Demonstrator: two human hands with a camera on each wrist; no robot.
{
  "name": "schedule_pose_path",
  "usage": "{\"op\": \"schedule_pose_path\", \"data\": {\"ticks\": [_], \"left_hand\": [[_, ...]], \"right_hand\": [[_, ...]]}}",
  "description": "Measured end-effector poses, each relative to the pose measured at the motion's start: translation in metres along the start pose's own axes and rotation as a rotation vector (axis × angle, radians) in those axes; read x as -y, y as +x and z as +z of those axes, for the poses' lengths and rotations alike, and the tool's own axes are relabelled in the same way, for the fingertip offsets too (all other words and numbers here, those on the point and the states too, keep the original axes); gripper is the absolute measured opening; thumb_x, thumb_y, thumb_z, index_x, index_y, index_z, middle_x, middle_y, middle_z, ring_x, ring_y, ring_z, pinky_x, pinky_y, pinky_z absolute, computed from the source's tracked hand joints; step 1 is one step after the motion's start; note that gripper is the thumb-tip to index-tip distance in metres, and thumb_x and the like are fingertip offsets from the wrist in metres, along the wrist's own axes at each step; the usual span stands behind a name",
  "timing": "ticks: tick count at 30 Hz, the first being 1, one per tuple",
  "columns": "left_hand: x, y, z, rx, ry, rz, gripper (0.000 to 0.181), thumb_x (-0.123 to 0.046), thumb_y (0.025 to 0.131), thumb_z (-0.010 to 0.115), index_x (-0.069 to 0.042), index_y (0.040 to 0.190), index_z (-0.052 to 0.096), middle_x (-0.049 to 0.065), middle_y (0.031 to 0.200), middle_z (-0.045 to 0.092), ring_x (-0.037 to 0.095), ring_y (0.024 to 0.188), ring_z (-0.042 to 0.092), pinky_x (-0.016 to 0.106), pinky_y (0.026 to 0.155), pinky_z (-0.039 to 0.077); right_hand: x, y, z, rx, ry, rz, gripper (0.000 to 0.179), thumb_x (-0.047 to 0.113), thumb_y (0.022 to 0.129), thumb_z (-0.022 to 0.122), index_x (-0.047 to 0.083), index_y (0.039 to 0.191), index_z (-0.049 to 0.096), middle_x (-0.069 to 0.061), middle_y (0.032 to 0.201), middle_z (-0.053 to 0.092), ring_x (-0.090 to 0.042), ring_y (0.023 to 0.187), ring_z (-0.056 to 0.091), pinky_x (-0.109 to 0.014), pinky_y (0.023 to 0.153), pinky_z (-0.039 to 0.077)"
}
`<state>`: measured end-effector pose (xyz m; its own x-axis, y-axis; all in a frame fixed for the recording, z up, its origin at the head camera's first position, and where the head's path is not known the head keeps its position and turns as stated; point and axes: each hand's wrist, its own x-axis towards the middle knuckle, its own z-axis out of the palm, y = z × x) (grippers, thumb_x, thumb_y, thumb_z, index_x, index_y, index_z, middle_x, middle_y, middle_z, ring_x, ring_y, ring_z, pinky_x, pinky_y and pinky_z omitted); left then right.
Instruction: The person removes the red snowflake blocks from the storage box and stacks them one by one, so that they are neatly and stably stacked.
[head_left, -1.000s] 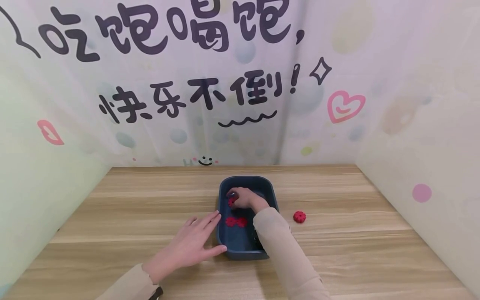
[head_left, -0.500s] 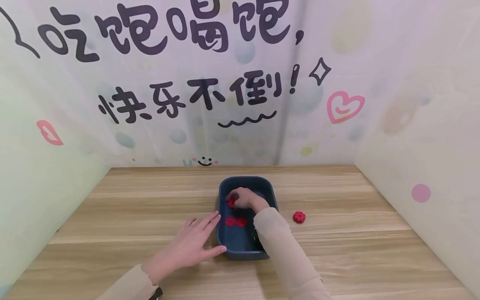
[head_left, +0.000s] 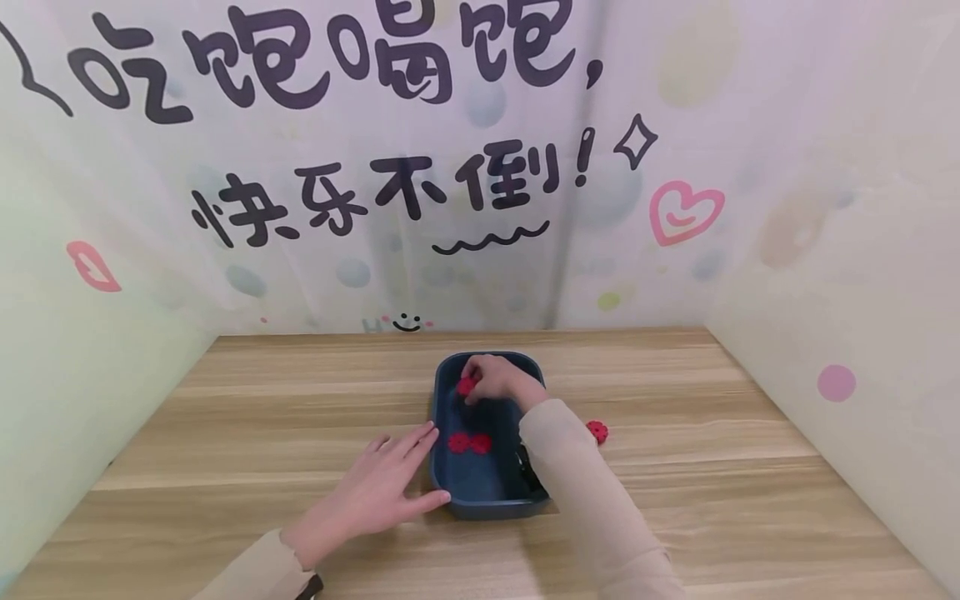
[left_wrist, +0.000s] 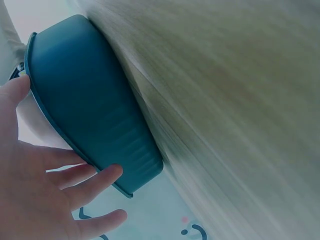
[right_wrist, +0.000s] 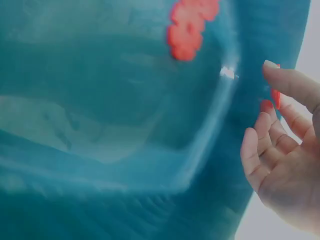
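Observation:
A dark blue rectangular bin (head_left: 487, 510) stands on the table. My right hand (head_left: 495, 379) is over the bin's far part and pinches a red flower-shaped disc (head_left: 466, 386) between thumb and fingers. In the right wrist view that disc (right_wrist: 276, 97) shows edge-on, partly covered by the fingers. Two more red flower-shaped discs, one at left (head_left: 458, 442) and one at right (head_left: 481, 443), lie side by side on the bin's floor. My left hand (head_left: 378, 487) rests against the bin's left side, fingers spread and fairly straight; in the left wrist view its fingertips touch the rim (left_wrist: 57, 130).
On the wood-grain table (head_left: 300, 400), right of the bin, lies another red flower-shaped piece (head_left: 597, 431), partly covered by the right sleeve. A printed curtain (head_left: 420, 275) hangs behind the table, and pale walls flank both sides.
My right hand has risen and shifted toward the bin's back with the red disc pinched in it. The left hand stays at the bin's side. The view has shifted very slightly.

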<state>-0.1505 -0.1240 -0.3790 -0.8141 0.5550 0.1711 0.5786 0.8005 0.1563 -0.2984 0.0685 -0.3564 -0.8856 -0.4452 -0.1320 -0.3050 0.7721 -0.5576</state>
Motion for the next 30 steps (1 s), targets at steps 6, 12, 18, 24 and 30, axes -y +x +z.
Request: {"op": "schedule_pose_path", "data": {"ticks": [6,12,18,24,30], "left_hand": [[0.001,0.000,0.001,-0.004,0.006,0.005,0.079,-0.063,0.080,0.043,-0.003,0.132,0.040,0.009,0.136,0.036,0.021,0.120,0.036,0.051,0.091,0.030],[0.000,0.000,-0.002,0.004,-0.004,-0.004,0.079,-0.062,0.080,0.045,-0.003,0.132,0.040,0.009,0.136,0.035,0.022,0.120,0.035,0.052,0.091,0.030],[-0.001,-0.001,-0.003,0.012,-0.016,-0.008,0.078,-0.060,0.080,0.047,-0.003,0.132,0.040,0.009,0.136,0.035,0.022,0.120,0.035,0.052,0.091,0.029],[-0.001,0.000,-0.003,0.013,-0.016,-0.006,0.078,-0.060,0.080,0.046,-0.003,0.132,0.039,0.009,0.136,0.035,0.022,0.121,0.035,0.052,0.091,0.029],[-0.001,0.000,-0.002,0.004,-0.010,-0.006,0.077,-0.059,0.080,0.047,-0.003,0.132,0.039,0.009,0.136,0.035,0.022,0.120,0.036,0.051,0.091,0.029]], "right_hand": [[0.007,-0.004,-0.022,-0.006,-0.005,-0.073,0.030,0.012,0.073,0.071,0.009,0.097,0.054,-0.003,0.085,0.055,-0.017,0.077,0.050,-0.029,0.070,0.042],[0.009,-0.013,-0.044,-0.032,0.006,-0.130,0.032,0.008,0.073,0.070,0.007,0.100,0.054,-0.006,0.087,0.057,-0.020,0.080,0.051,-0.031,0.073,0.041],[0.000,-0.023,-0.055,-0.035,-0.011,-0.200,0.034,0.008,0.072,0.071,0.006,0.102,0.053,-0.009,0.091,0.056,-0.022,0.084,0.050,-0.035,0.075,0.041],[-0.017,-0.037,-0.062,-0.046,0.021,-0.231,0.034,0.007,0.073,0.071,0.007,0.102,0.053,-0.008,0.092,0.055,-0.022,0.080,0.051,-0.033,0.071,0.043],[-0.033,-0.052,-0.070,-0.066,0.038,-0.303,0.034,0.006,0.073,0.070,0.005,0.103,0.053,-0.008,0.091,0.053,-0.021,0.075,0.051,-0.032,0.068,0.044]]}}
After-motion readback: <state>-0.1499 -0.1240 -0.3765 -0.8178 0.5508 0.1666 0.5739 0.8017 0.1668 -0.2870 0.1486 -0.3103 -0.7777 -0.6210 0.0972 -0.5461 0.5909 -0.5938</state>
